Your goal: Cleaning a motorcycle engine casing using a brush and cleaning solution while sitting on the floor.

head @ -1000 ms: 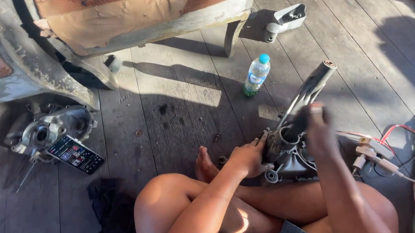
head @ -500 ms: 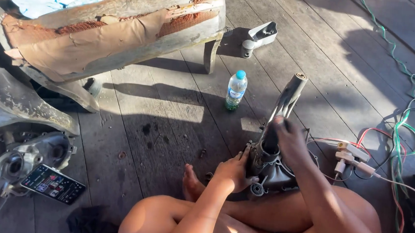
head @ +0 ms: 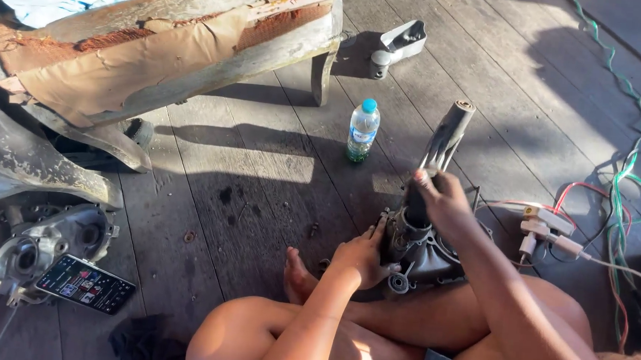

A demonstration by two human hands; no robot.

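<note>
Hands, left (head: 364,256) and right (head: 445,205), both grasping one engine casing (head: 417,243), one water bottle (head: 361,130) near.

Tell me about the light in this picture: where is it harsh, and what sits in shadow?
In the head view, hard sunlight bleaches the floorboards beside the water bottle and the worn bench. The bench throws a dark shadow across the planks. The left hand and right hand grip a metal engine part that lies mostly in shade. The picture is sharp, though its edges bend slightly.

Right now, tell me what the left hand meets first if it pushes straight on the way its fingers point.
The left hand already touches the grey metal engine casing; pushing on, it just presses into that.
</note>
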